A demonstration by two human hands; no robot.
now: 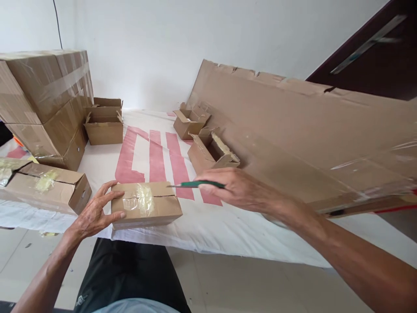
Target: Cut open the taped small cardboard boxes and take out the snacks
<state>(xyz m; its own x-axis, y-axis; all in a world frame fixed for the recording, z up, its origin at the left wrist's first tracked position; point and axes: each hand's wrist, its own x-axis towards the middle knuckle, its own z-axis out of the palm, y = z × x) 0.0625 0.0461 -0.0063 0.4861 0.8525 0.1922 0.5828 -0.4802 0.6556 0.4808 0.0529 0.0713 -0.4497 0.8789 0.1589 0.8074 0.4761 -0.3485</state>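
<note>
A small cardboard box [163, 204] with clear yellowish tape across its top seam sits near the table's front edge. My left hand [97, 208] holds its left end, thumb and fingers spread over the top. In my right hand [224, 184] is a green-handled knife [192, 184], gripped in closed fingers. Its thin blade points left, over the right end of the box. Whether the blade touches the cardboard, I cannot tell.
Large taped cartons [48, 87] are stacked at left, with a long taped box [48, 184] before them. Opened boxes stand at back left [106, 130] and centre [211, 152]. A big cardboard sheet [293, 130] leans at right. White cloth with pinkish-red strips covers the table [202, 234].
</note>
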